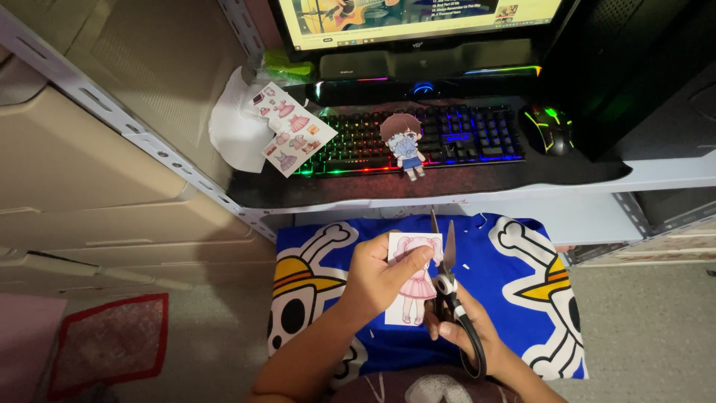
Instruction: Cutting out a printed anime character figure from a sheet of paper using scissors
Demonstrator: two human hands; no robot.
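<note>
My left hand grips a small white paper printed with a pink-dressed doll figure, thumb across its top. My right hand holds black-handled scissors, blades open and pointing up along the paper's right edge. Both hands hover over a blue cushion with white skull-and-straw-hat prints. A cut-out paper doll with brown hair and blue clothes lies on the backlit keyboard. A sheet of paper doll clothes rests at the keyboard's left end.
A black mouse with green lights sits right of the keyboard on the desk shelf. A monitor and soundbar stand behind. A metal rack post and beige bins fill the left. A red mat lies lower left.
</note>
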